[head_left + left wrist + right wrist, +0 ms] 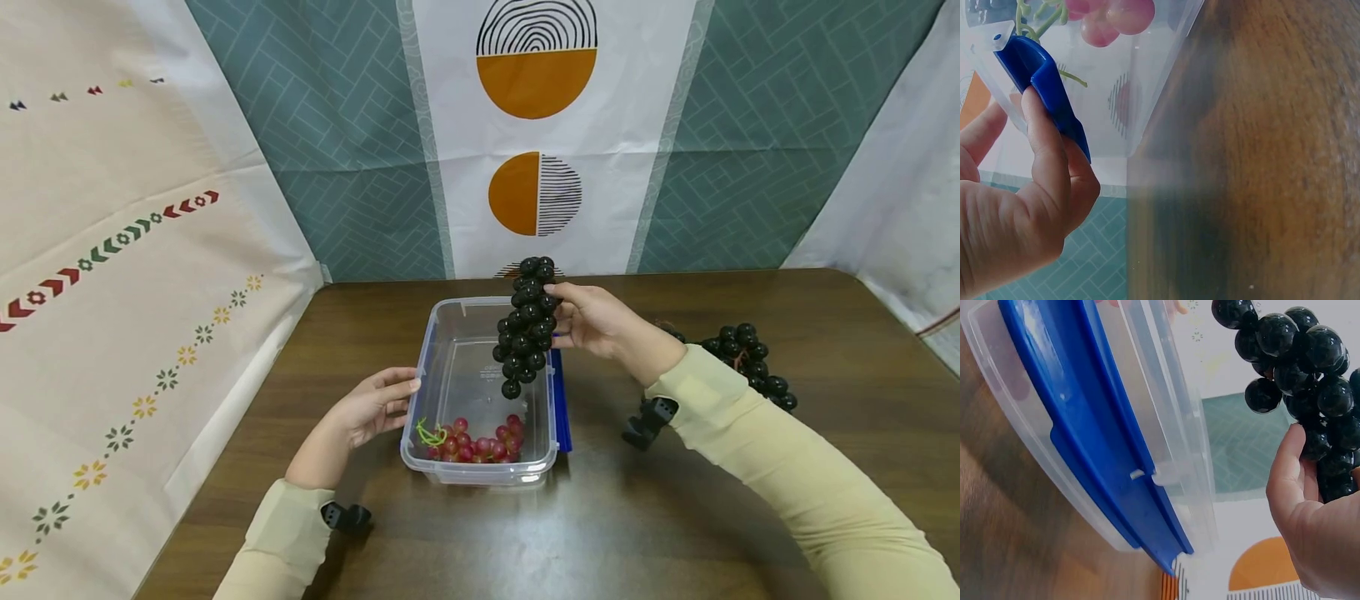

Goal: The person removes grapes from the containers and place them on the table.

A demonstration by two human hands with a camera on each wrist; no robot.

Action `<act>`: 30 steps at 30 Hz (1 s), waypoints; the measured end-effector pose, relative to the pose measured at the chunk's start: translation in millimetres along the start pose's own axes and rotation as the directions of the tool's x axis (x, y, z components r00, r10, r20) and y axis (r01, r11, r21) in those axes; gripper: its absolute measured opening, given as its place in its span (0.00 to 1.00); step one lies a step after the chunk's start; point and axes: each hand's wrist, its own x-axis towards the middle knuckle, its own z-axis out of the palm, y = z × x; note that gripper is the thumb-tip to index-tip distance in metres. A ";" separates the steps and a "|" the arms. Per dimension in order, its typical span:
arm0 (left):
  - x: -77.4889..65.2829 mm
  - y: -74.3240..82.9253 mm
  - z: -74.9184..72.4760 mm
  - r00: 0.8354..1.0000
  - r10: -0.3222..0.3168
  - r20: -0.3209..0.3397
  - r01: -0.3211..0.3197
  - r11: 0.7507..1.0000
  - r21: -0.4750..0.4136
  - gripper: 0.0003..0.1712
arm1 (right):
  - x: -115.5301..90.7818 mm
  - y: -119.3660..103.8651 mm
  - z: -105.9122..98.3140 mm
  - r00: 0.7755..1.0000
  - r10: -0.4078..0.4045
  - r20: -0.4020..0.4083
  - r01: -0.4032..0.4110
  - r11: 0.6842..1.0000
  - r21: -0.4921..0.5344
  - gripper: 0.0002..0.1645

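A bunch of black grapes (527,325) hangs over the right side of a clear plastic container (487,478). My right hand (600,322) pinches the bunch near its upper part, as the right wrist view also shows. At the container's left side, my left hand (375,406) grips the wall, with its fingers on a blue latch (1054,94) in the left wrist view. Inside, along the near end, lies a bunch of red grapes (483,450) with a green stem. Another blue latch (1085,412) hangs down on the container's right side.
More black grapes (750,358) lie on the wooden table (637,533) to the right, partly hidden behind my right forearm. Patterned cloths (345,167) hang behind the table and along its left and right sides.
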 end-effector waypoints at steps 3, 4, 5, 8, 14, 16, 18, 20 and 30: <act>-0.4 -0.2 -0.1 1.000 0.001 0.004 -0.001 1.000 0.005 0.31 | -2.8 -2.1 -4.9 1.000 -0.008 -0.013 0.008 1.000 0.010 0.10; -0.6 -0.2 -0.1 1.000 0.000 0.003 0.000 1.000 0.005 0.31 | -4.0 -3.0 -6.6 1.000 -0.009 -0.020 0.009 1.000 0.009 0.10; -0.8 -0.2 -0.1 1.000 0.000 0.003 0.000 1.000 0.004 0.31 | -5.2 -3.9 -8.0 1.000 -0.009 -0.029 0.009 1.000 0.005 0.10; -1.6 0.0 0.1 1.000 0.000 0.000 0.000 1.000 0.005 0.31 | -8.8 -6.6 -12.9 0.999 -0.007 -0.047 0.007 1.000 -0.002 0.09; -2.4 1.4 1.1 1.000 0.006 0.001 -0.006 1.000 0.006 0.31 | -14.5 -10.5 -24.3 0.998 -0.004 -0.070 0.003 1.000 -0.012 0.09; -2.2 1.6 1.3 1.000 0.006 0.001 -0.006 1.000 0.003 0.31 | -15.8 -11.0 -27.8 0.997 0.000 -0.071 -0.002 1.000 -0.021 0.09; -2.1 1.5 1.4 1.000 0.005 -0.001 -0.005 1.000 0.001 0.31 | -17.0 -11.3 -30.7 0.997 0.005 -0.074 -0.007 1.000 -0.026 0.09; -2.0 1.4 1.4 1.000 0.002 -0.003 -0.002 1.000 0.001 0.30 | -18.2 -11.6 -34.1 0.997 0.009 -0.078 -0.011 1.000 -0.025 0.09; -1.7 1.4 1.7 1.000 0.002 -0.002 -0.002 1.000 -0.002 0.31 | -25.3 -11.1 -52.1 0.991 0.028 -0.135 -0.042 0.994 -0.105 0.13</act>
